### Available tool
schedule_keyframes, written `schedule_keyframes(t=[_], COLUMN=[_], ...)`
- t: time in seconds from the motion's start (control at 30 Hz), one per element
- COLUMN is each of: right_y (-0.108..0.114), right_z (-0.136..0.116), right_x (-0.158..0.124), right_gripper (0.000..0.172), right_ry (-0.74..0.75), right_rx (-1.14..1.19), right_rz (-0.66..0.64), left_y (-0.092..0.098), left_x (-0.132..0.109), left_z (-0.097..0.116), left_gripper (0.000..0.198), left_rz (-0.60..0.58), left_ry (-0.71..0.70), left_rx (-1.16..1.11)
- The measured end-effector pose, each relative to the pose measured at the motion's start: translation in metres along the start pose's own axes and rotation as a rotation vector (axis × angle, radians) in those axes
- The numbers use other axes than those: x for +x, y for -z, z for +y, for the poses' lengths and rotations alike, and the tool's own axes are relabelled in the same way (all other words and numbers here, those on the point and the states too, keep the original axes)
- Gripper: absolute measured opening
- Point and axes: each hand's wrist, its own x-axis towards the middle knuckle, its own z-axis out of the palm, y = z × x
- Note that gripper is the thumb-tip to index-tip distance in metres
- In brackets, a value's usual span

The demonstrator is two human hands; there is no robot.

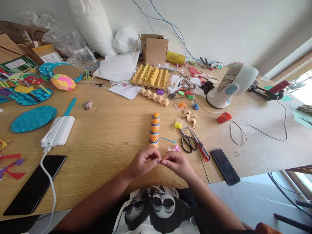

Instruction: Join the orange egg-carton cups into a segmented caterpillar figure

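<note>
My left hand (145,160) and my right hand (175,162) meet at the fingertips near the table's front edge. Both are closed in a pinch on something tiny, too small to name. Just beyond them runs a row of egg-carton cups (154,130) topped with orange and blue clay, its near end partly hidden by my left hand. A pink bit in clear wrap (174,148) lies behind my right hand. Close by are a thin blue tool (168,139), black-handled scissors (188,143), a red utility knife (201,146) and a yellow clay packet (177,124).
A yellow egg tray (149,77) and a cut carton strip (154,97) lie farther back. A white fan (229,87) and a phone (225,166) are on the right. At left are a power bank (59,131), a black tablet (34,185) and blue discs (33,119).
</note>
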Motion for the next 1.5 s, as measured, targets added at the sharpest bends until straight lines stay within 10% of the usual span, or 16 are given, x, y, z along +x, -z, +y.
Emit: schedule_keyframes(t=[1.5], right_y=[-0.006], right_z=[-0.009], right_x=[0.0], right_gripper=[0.032], right_ry=[0.048], right_rx=[0.111], right_rz=[0.079], left_y=[0.001], left_x=[-0.002], left_z=[-0.005], left_gripper=[0.016], left_rz=[0.057], left_ry=[0.005], left_rx=[-0.06])
